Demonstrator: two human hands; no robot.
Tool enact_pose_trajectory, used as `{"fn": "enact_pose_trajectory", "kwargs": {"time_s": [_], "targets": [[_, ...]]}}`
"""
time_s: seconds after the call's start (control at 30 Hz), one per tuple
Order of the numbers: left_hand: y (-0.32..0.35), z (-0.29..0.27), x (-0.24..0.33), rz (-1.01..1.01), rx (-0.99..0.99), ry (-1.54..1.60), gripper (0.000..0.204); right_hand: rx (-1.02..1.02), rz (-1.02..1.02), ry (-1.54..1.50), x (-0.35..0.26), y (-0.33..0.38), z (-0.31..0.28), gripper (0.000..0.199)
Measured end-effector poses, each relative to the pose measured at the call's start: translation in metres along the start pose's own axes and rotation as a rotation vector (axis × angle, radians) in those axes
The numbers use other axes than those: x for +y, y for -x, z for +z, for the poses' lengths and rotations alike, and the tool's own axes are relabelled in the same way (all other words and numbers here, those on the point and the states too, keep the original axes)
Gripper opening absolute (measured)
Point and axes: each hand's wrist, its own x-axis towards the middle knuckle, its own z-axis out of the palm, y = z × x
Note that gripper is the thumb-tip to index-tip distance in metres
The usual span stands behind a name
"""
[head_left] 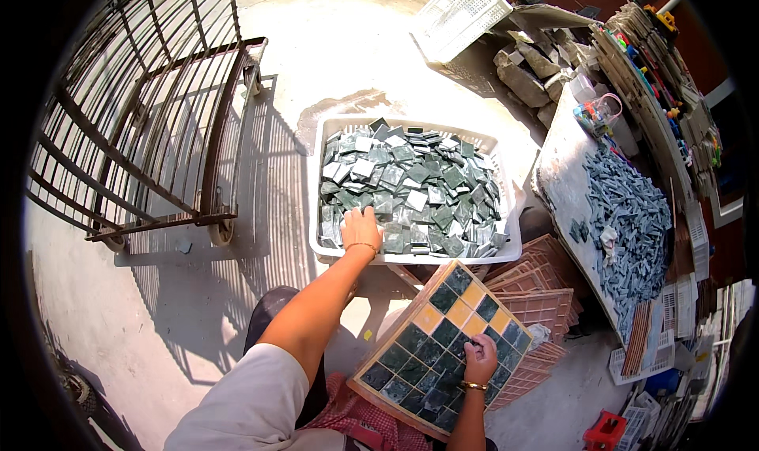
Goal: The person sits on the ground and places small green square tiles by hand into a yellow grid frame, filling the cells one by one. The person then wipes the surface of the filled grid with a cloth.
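A white plastic basket in front of me is heaped with loose dark green and pale square stone tiles. My left hand reaches over its near rim, its fingers a little apart and touching the tiles; no tile shows clearly in its grip. A wooden grid tray lies tilted across my lap, its cells filled with dark green tiles and several yellow tiles. Above the tray's right half is my right hand, fingers curled together; whatever they hold is hidden.
Stacked empty grid trays lie right of my tray. Farther right, a board bears a pile of narrow grey-blue stone strips. A rusty wheeled metal rack stands left. A white crate and stone blocks are behind.
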Motion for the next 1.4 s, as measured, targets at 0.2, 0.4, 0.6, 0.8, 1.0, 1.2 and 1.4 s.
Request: {"fn": "enact_pose_trajectory", "kwargs": {"time_s": [0.2, 0.4, 0.6, 0.8, 1.0, 1.2, 1.4], "targets": [[-0.013, 0.006, -0.023, -0.425, -0.372, -0.082, 0.095, 0.05, -0.051, 0.065, 0.003, 0.003, -0.003, 0.017], [-0.023, 0.024, -0.045, -0.398, -0.291, -0.046, 0.09, 0.028, 0.106, -0.035, -0.007, 0.005, 0.001, 0.011], [-0.016, 0.025, -0.028, -0.423, -0.146, -0.011, 0.079, 0.047, 0.081, -0.061, -0.006, 0.005, -0.001, 0.009], [-0.029, 0.043, -0.031, -0.508, -0.111, -0.039, 0.058, 0.109, -0.008, -0.014, 0.0, 0.005, 0.003, 0.01], [-0.04, 0.02, -0.063, -0.322, -0.111, 0.088, 0.049, 0.101, 0.044, -0.067, 0.001, 0.007, 0.004, 0.011], [-0.039, 0.004, -0.079, -0.163, -0.028, 0.307, 0.03, 0.127, -0.026, -0.023, -0.006, 0.004, 0.005, 0.011], [-0.029, 0.0, -0.049, -0.017, -0.251, -0.149, 0.042, 0.112, 0.028, 0.021, -0.011, 0.004, 0.003, 0.007]]}}
